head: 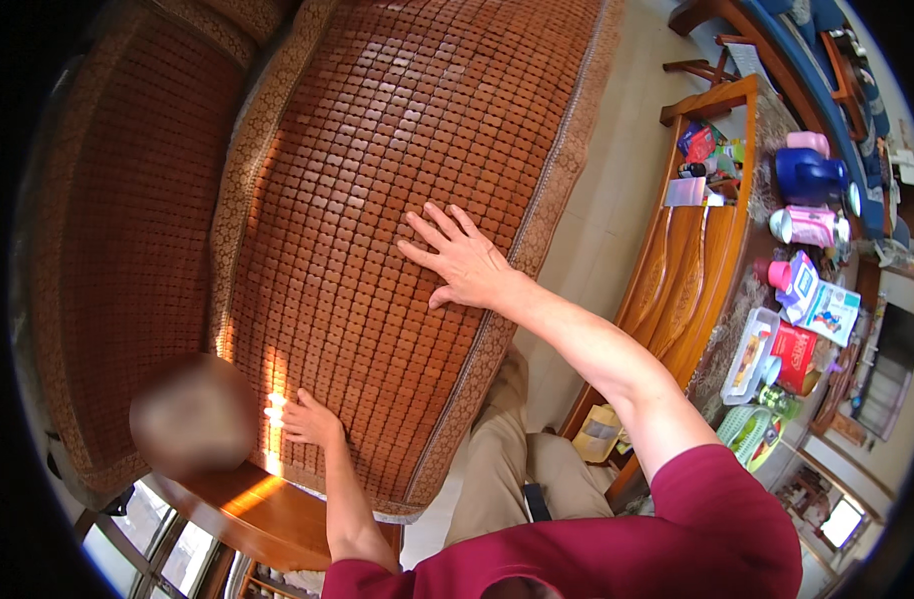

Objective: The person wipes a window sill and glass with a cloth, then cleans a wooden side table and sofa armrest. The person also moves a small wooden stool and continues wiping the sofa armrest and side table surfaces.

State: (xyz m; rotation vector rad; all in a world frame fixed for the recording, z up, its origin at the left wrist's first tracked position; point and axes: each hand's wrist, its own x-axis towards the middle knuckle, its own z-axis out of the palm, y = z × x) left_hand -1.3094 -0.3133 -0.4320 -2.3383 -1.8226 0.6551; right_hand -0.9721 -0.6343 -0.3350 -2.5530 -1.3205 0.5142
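A bamboo-tile seat mat [367, 247] with patterned brown fabric borders covers the long sofa seat before me. My right hand [460, 258] lies palm down on its tiles near the front border, fingers spread, holding nothing. Nearer to my body, my left hand [307, 421] rests on the same mat with its fingers apart, beside a bright streak of sunlight. A matching tile mat [142, 232] covers the sofa's backrest at the left. The tiles beneath both palms are hidden.
A wooden side table [254, 517] adjoins the near end of the sofa. At the right stands a carved wooden coffee table [670, 284]. It bears a blue jug [805, 176], a plastic tray [749, 356] and a green basket [745, 434]. A blurred round patch covers part of the backrest.
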